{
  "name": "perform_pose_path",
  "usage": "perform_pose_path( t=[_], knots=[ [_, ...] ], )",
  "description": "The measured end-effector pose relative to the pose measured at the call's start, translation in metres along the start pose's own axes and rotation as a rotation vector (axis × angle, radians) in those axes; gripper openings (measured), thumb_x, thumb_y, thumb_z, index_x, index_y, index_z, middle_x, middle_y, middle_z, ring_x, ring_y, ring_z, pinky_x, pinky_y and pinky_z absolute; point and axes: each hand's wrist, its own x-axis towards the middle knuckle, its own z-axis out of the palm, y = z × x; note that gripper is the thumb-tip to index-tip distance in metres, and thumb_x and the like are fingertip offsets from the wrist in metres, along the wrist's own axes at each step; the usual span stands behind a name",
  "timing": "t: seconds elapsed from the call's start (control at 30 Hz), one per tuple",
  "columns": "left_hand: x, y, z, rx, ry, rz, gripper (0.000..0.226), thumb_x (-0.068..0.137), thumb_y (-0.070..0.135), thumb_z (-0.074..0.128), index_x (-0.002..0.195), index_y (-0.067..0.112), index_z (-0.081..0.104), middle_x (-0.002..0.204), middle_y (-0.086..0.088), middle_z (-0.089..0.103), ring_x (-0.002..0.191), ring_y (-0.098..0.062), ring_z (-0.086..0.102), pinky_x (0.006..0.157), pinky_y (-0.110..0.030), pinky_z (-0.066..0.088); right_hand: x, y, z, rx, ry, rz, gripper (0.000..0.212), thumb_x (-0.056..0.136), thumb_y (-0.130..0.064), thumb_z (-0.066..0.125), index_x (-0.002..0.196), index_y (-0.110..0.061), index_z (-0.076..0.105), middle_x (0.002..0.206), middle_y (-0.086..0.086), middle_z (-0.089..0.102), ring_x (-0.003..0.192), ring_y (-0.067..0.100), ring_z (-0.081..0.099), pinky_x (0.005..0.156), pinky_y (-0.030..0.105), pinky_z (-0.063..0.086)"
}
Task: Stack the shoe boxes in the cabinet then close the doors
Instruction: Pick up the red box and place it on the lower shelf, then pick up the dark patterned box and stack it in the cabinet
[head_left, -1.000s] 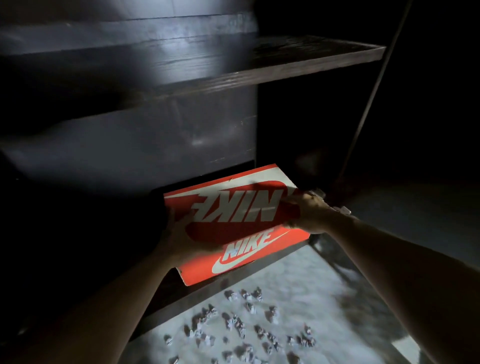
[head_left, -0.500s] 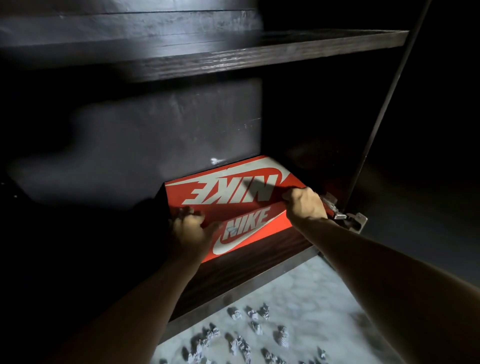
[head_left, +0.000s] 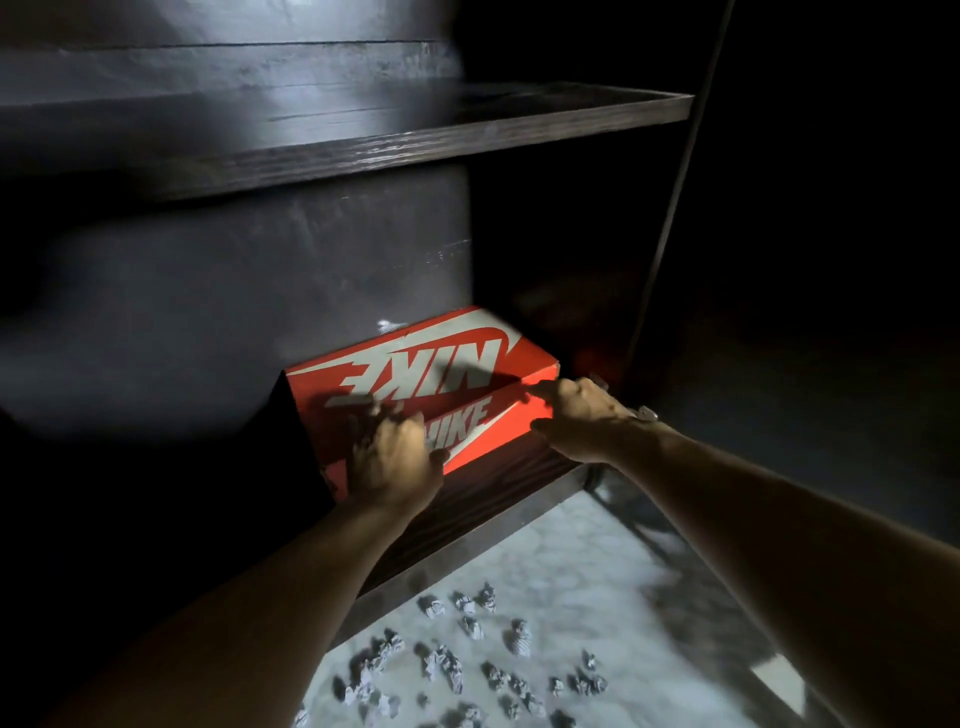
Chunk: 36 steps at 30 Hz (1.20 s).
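Red shoe box (head_left: 415, 369) on the cabinet's bottom shelf (head_left: 483, 493), near the right wall.
Left hand (head_left: 392, 462) flat against the box front, grip open; right hand (head_left: 579, 418) pinching the front right corner.

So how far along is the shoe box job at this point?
Early. Done: one red box sits on the cabinet's bottom shelf, deep toward the back right. In hand: the left hand presses flat on its front face, and the right hand holds its front right corner. Left: no second box is in view, nothing is stacked, and the door isn't closed.
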Motion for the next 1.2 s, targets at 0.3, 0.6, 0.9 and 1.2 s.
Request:
perform_pose_path(
  t=[0.3, 0.6, 0.9, 1.2],
  knots=[
    [-0.071, 0.115, -0.047, -0.191, -0.534, 0.396, 0.05, 0.079, 0.029, 0.075, 0.123, 0.008, 0.061, 0.125, -0.008, 0.063, 0.113, -0.022, 0.06, 0.095, -0.031, 0.046, -0.162, 0.034, -0.088, -0.032, -0.082, 0.017, 0.039, 0.082, -0.034, 0.071, 0.118, -0.02, 0.067, 0.114, -0.002, 0.07, 0.106, 0.013, 0.064, 0.092, 0.028, 0.05],
    [-0.19, 0.224, -0.083, -0.083, -0.764, 0.744, 0.065, 0.068, 0.051, 0.078, 0.123, 0.021, 0.062, 0.124, 0.005, 0.065, 0.112, -0.014, 0.06, 0.089, -0.026, 0.045, -0.343, 0.087, -0.149, 0.006, -0.141, 0.313, 0.052, 0.073, -0.029, 0.08, 0.122, -0.02, 0.064, 0.115, -0.003, 0.069, 0.094, 0.012, 0.064, 0.09, 0.033, 0.052],
    [-0.361, 0.276, -0.075, 0.016, -0.922, 1.052, 0.054, 0.065, 0.055, 0.079, 0.105, 0.02, 0.067, 0.106, 0.007, 0.066, 0.096, -0.015, 0.063, 0.085, -0.036, 0.052, -0.573, 0.117, -0.132, -0.002, -0.253, 0.532, 0.029, 0.067, -0.03, 0.084, 0.093, -0.021, 0.074, 0.081, 0.001, 0.075, 0.066, 0.014, 0.07, 0.062, 0.029, 0.056],
    [-0.538, 0.29, -0.094, 0.092, -1.208, 1.17, 0.036, 0.063, 0.053, 0.08, 0.071, 0.019, 0.071, 0.06, 0.009, 0.068, 0.056, -0.005, 0.06, 0.056, -0.021, 0.047, -0.79, 0.095, -0.115, 0.133, -0.311, 0.756, 0.02, 0.062, -0.04, 0.081, 0.068, -0.022, 0.072, 0.059, -0.005, 0.07, 0.049, 0.009, 0.066, 0.046, 0.021, 0.048]
  ],
)
